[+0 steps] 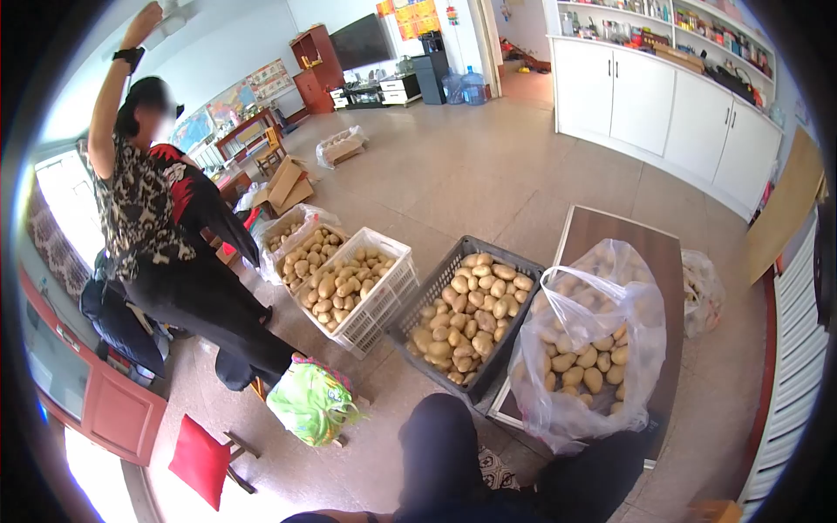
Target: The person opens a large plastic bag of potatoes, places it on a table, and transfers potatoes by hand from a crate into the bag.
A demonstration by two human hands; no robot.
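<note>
Neither of my hands shows; only my dark-clad knees and a bit of a dark sleeve appear at the bottom. Before my knees stands a dark grey crate (408, 349) filled with potatoes (471, 315). To its right, an open clear plastic bag (641, 305) holding potatoes rests on a brown board (667, 240). Left of the dark crate is a white crate (370, 318) of potatoes, and beyond it are more potatoes (312, 254) in another container and in a plastic bag.
A person (144, 200) stands at the left with one arm raised. Near them are a green bag (309, 401) and a stool with a red cushion (200, 462). Cardboard boxes (286, 185) lie farther back. White cabinets (641, 105) line the back right.
</note>
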